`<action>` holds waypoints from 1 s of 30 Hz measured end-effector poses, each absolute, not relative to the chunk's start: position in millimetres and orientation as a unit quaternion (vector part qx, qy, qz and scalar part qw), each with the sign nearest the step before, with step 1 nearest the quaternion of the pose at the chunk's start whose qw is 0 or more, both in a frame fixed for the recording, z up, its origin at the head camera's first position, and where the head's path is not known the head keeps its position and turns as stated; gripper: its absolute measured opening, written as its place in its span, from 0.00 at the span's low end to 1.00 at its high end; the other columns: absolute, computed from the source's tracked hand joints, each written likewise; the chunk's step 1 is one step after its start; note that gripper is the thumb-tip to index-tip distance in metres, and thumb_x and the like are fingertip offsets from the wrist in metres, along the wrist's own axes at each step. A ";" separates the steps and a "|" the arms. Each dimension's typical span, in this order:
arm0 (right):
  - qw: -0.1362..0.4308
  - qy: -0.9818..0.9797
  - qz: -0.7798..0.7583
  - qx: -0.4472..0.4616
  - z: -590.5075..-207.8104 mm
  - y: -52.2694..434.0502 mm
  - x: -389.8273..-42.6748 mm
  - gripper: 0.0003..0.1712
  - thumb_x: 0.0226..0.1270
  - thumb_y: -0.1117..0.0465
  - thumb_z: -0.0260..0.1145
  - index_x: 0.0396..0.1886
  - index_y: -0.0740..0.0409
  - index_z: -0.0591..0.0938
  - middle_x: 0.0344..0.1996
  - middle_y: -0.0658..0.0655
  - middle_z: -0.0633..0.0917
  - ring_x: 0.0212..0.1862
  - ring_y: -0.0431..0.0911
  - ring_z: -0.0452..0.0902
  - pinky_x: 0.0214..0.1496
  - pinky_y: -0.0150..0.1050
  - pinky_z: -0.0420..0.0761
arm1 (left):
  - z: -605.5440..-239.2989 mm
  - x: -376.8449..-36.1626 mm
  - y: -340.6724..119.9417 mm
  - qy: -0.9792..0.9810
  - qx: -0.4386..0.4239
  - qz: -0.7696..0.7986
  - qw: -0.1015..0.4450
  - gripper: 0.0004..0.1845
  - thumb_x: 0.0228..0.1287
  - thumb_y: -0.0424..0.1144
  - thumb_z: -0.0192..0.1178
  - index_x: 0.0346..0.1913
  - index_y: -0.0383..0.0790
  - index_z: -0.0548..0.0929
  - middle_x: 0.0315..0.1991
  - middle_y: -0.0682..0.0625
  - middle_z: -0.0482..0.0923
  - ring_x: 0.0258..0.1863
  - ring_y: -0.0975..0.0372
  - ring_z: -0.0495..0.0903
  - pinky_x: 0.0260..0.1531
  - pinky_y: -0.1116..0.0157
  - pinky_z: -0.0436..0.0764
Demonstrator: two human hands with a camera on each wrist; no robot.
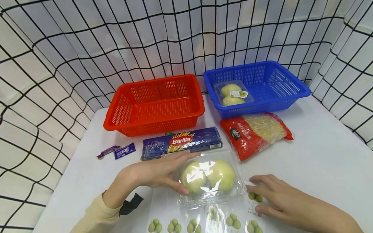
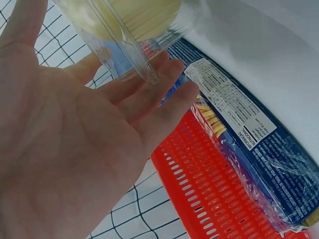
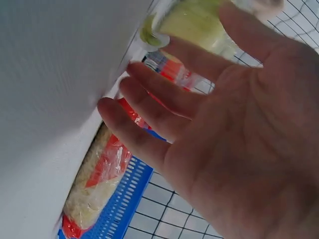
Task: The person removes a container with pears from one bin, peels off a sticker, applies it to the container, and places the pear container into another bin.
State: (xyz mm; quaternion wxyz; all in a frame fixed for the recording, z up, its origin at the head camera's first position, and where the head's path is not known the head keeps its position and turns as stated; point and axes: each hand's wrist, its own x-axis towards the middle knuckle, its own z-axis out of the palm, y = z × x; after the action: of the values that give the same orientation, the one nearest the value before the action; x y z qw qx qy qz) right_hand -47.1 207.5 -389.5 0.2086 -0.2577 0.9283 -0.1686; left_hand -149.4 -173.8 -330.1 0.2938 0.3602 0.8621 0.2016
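Firstly, at the far left of the white worktop (image 1: 320,155) lie two small purple candy bars (image 1: 117,151), just beside each other. Behind them stands the red basket (image 1: 154,105), and in front of it the blue spaghetti box (image 1: 182,143) lies flat. The left hand (image 1: 158,171) comes in from the lower left with its fingers straight, pressing against the left side of the clear apple pack (image 1: 210,178); it is not curled around it (in the left wrist view the fingers are flat under the plastic edge). The pack holds two pale green apples and sits on the worktop near the front, between both hands. To its right, the right hand (image 1: 272,195) rests with relaxed fingers just beside the pack's right edge, on a sheet with printed green fruits (image 1: 201,223). Further back, a red noodle bag (image 1: 256,132) lies in front of the blue basket (image 1: 291,94), which contains a second apple pack (image 1: 232,94).
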 end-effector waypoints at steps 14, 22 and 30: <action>0.130 0.940 -0.157 -0.272 -390.5 206.9 -44.1 0.15 0.65 0.39 0.71 0.50 0.22 0.80 0.49 0.34 0.81 0.48 0.35 0.77 0.49 0.41 0.88 | -330.5 -149.6 -172.4 0.862 0.354 0.207 0.297 0.55 0.57 0.66 0.70 0.81 0.70 0.47 0.82 0.55 0.52 0.82 0.53 0.53 0.79 0.41 0.59; -0.055 0.940 -0.085 -0.326 -392.3 201.1 -44.4 0.19 0.53 0.55 0.81 0.37 0.29 0.81 0.40 0.35 0.79 0.39 0.32 0.72 0.39 0.33 0.83 | -328.3 -148.4 -172.9 0.864 0.351 0.207 0.295 0.55 0.57 0.66 0.69 0.81 0.70 0.47 0.83 0.55 0.51 0.82 0.52 0.53 0.79 0.40 0.59; -0.012 0.941 -0.086 -0.326 -396.6 218.5 -31.2 0.22 0.55 0.51 0.80 0.45 0.27 0.80 0.45 0.36 0.81 0.44 0.34 0.77 0.42 0.30 0.87 | -328.2 -146.8 -171.7 0.868 0.350 0.198 0.292 0.56 0.56 0.67 0.70 0.82 0.68 0.48 0.83 0.54 0.51 0.83 0.53 0.53 0.80 0.42 0.58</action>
State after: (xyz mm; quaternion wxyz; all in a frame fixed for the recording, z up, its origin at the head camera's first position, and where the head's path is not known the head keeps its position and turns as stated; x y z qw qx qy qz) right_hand -31.2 218.5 -396.6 -0.0124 -0.3259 0.9414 -0.0865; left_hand -146.8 -171.7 -328.2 0.2924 0.3496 0.8678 0.1981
